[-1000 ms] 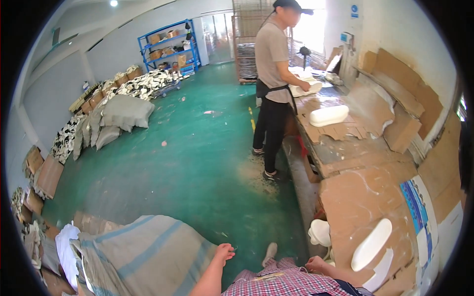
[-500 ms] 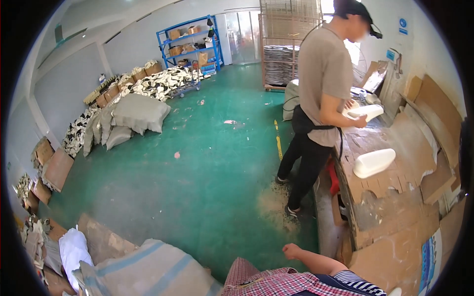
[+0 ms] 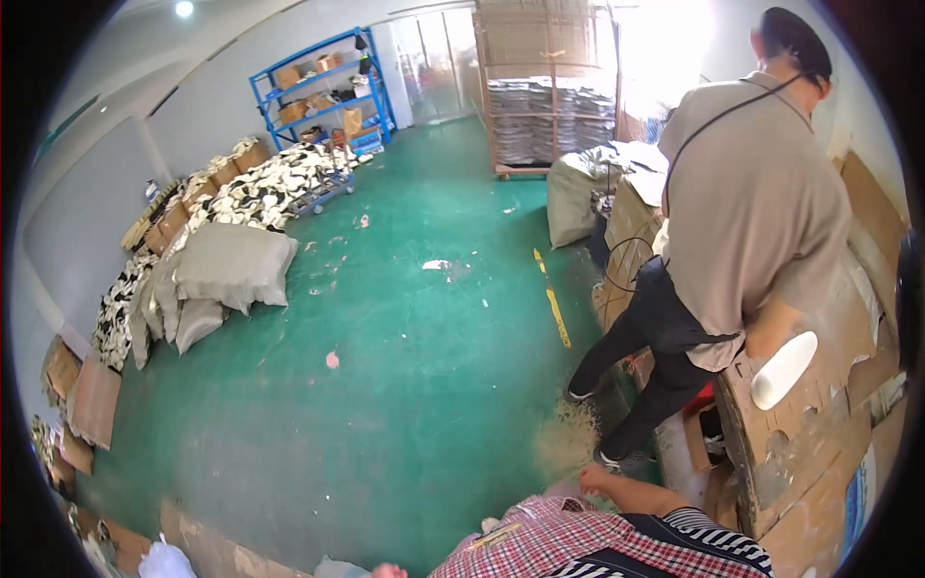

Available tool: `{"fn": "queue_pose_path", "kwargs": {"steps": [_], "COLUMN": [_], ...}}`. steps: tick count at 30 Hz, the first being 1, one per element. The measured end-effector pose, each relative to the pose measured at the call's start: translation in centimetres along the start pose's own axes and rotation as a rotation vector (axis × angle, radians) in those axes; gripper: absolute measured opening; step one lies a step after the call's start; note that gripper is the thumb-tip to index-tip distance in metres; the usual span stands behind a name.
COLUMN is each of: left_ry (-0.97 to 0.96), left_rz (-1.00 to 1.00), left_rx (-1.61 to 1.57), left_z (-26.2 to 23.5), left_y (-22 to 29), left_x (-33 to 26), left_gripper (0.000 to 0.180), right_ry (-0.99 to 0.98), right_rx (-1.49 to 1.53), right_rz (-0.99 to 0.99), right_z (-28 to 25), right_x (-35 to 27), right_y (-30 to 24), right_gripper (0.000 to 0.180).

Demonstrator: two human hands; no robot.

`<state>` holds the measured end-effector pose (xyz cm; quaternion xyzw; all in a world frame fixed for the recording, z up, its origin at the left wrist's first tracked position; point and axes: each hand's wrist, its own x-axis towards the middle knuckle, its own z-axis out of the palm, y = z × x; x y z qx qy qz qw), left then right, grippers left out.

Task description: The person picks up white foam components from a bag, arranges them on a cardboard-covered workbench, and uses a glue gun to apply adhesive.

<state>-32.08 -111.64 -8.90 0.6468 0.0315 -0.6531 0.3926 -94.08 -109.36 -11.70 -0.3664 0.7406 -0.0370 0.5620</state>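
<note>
My right hand (image 3: 594, 480) hangs in front of my red-and-white checked apron (image 3: 540, 536), fingers curled in and nothing visible in them. It is nearest to the other person's feet and a patch of pale dust (image 3: 568, 435) on the floor. At the bottom edge only a small part of my left hand (image 3: 388, 571) shows, beside a pale sack (image 3: 337, 567); its fingers are cut off from view. On the cardboard-covered bench (image 3: 809, 424) to the right is a smooth white rounded block (image 3: 784, 371), close to the co-worker's lowered arm (image 3: 771, 326). Whether that person touches the block is hidden.
A co-worker (image 3: 752, 202) in a brown shirt stands at the bench's edge. Grey sacks (image 3: 236, 265) and heaped white-and-black pieces (image 3: 255, 193) line the left. Farther back stand a blue shelf rack (image 3: 318, 87) and a tall wheeled rack (image 3: 549, 116). Yellow tape (image 3: 551, 299) marks the green floor.
The view has shifted; the co-worker appears nearer, back turned, arm lowered toward the bench. My left hand has come into view at the bottom edge. Most of the striped sack there has left the picture.
</note>
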Motion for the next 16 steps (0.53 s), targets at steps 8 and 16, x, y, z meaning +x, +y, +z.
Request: {"fn": "queue_pose_path", "kwargs": {"steps": [8,16], "left_ry": [0.054,0.084], "left_rz": [0.352,0.079], "left_rx": [0.399,0.672], "left_z": [27.3,38.3], "left_y": [19.2,24.9], "left_x": [8.1,15.7], "left_gripper": [0.034,0.047], "right_ry": [0.079,0.118], "right_rx": [0.298,0.242], "right_rz": [0.128,0.199], "right_z": [-5.0,-17.8], "right_x": [6.9,22.1], "right_y": [-15.6,-26.7], "right_gripper": [0.025,0.014]}}
